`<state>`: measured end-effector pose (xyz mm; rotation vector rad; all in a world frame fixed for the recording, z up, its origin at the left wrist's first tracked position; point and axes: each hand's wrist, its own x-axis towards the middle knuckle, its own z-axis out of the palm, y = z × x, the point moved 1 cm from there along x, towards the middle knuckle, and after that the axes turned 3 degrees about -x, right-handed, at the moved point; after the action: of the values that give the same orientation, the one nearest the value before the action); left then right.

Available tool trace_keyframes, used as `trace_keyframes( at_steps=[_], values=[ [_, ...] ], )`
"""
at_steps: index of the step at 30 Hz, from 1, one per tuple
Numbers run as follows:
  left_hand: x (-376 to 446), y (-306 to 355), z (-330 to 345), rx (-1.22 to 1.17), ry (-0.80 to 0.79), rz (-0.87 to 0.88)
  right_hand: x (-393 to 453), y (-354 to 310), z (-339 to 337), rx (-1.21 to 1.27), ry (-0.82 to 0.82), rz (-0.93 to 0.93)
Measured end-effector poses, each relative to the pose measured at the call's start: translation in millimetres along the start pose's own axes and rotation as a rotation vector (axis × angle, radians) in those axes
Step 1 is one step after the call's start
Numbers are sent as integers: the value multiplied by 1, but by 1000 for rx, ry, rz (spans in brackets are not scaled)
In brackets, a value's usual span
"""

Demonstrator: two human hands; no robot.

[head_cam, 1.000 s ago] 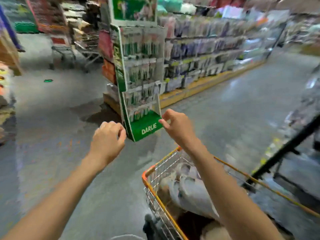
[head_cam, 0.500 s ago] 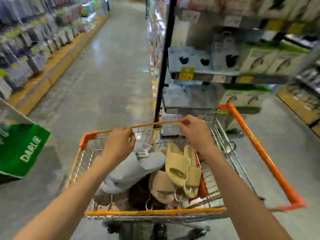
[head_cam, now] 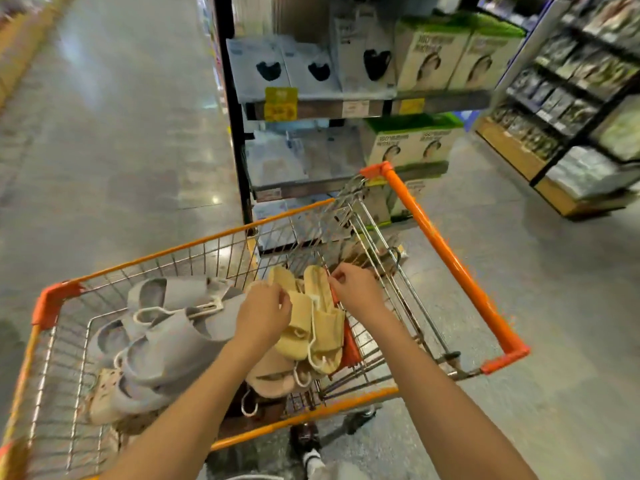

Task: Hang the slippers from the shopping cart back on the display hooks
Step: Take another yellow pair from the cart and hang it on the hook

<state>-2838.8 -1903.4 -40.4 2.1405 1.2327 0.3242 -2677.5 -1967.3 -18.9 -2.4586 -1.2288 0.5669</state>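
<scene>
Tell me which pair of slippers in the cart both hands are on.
The yellow pair at the cart's right side; the left hand and right hand touch it, the grey pairs lie untouched.

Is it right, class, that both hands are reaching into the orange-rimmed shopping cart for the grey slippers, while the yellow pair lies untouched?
No, colours swapped. The head view shows the left hand and right hand at the yellow slippers in the shopping cart; the grey slippers lie untouched.

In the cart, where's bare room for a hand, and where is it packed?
Bare wire shows along the cart's left wall beside the grey slippers, and at the right by the folded seat. The middle is crowded: yellow slippers under both hands, beige ones below.
</scene>
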Motion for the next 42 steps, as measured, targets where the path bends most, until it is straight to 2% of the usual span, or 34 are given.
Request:
trace_keyframes(
  at_steps=[6, 11, 17, 23, 26, 28, 31, 36, 39, 42],
  values=[
    [16, 24, 44, 9, -113, -101, 36, 27, 12, -148, -151, -30],
    [15, 16, 92, 16, -307, -195, 62, 44, 44, -229, -337, -52],
    [9, 4, 105, 114, -364, -358, 85, 53, 91, -298, -575, -145],
    [14, -14, 112, 91, -388, -537, 106, 47, 115, -409, -697, -258],
    [11, -9, 115, 64, -327, -606, 110, 54, 121, -441, -801, -295],
    [7, -5, 119, 27, -338, -637, 109, 59, 125, -388, -821, -275],
    [0, -7, 134, 45, -494, -625, 101, 61, 127, -327, -815, -249],
    [-13, -18, 144, 51, -632, -726, 75, 70, 128, -338, -842, -260],
    [-24, -37, 160, -27, -679, -786, 60, 80, 132, -102, -829, -175],
    [-32, -47, 162, -88, -680, -827, 46, 87, 132, 166, -741, -28]
  ],
)
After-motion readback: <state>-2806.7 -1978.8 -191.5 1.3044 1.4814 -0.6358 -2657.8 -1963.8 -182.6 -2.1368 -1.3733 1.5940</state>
